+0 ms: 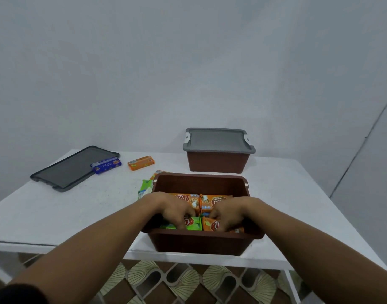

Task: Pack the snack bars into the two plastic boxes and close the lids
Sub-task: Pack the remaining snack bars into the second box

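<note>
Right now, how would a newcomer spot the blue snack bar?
On the white table, far left, lies a loose grey lid. The blue snack bar rests on that lid's right edge. It is the only blue wrapper; the neighbouring bar is orange.

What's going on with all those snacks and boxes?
A person is packing snack bars. Both hands are down in the open brown box at the front of the table: the left hand grips a green bar, the right hand an orange bar. The far box already has its lid on. The spare lid lies to the left with a blue bar on it. A loose orange bar and some packets wait on the table.
</note>
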A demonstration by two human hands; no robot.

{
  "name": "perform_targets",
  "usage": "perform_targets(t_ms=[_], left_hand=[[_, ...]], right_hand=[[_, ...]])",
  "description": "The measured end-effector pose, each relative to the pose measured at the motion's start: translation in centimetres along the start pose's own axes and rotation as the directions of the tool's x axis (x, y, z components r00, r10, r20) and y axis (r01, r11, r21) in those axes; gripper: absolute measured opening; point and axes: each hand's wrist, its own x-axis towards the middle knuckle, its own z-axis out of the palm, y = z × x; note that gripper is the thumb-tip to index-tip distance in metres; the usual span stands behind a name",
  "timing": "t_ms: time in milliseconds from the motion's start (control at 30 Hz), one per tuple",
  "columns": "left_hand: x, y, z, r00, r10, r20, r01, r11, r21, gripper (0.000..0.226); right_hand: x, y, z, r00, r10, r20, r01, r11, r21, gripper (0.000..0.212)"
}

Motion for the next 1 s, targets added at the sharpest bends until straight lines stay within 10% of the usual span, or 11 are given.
perform_targets(t_ms=[1000], left_hand=[[0.7,-1.2,-0.6,0.989,0.045,0.142,-0.005,0.963,-0.269,0.064]], right_hand=[[0.3,-0.1,-0.7,0.997,-0.017,0.072,0.013,0.999,0.05,0.052]])
